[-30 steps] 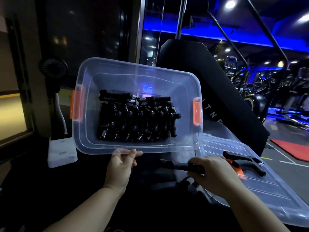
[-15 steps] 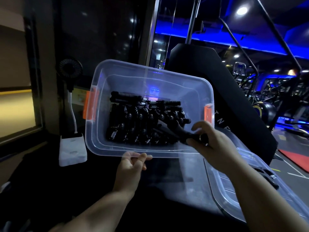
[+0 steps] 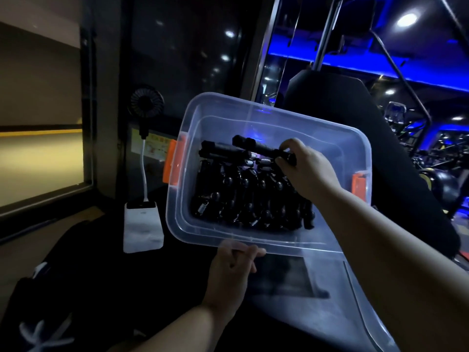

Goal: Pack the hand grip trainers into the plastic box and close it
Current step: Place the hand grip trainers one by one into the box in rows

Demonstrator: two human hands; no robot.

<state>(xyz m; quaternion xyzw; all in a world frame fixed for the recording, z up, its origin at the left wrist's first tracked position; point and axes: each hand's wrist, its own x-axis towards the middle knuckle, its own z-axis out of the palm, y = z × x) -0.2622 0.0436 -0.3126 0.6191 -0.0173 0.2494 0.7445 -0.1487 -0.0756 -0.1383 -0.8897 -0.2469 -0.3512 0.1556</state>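
A clear plastic box (image 3: pixel 253 115) with orange latches is tilted toward me, its opening facing the camera. Several black hand grip trainers (image 3: pixel 243 196) with metal springs lie packed inside. My left hand (image 3: pixel 232 270) grips the box's near rim from below. My right hand (image 3: pixel 302 168) reaches into the box and holds the handle of one black grip trainer (image 3: pixel 256 147) lying across the top of the pile. The clear lid (image 3: pixel 365 308) lies flat at the lower right, partly hidden by my right forearm.
A small black fan (image 3: pixel 146 104) on a white stalk plugs into a white power bank (image 3: pixel 142 227) left of the box. Dark cloth covers the surface below. A black padded gym machine (image 3: pixel 368 118) stands behind the box; more gym equipment lies far right.
My right hand picked a grip trainer up from the lid, carried it up and left into the box, and now sets it on the pile. The box tilted and shifted right in view.
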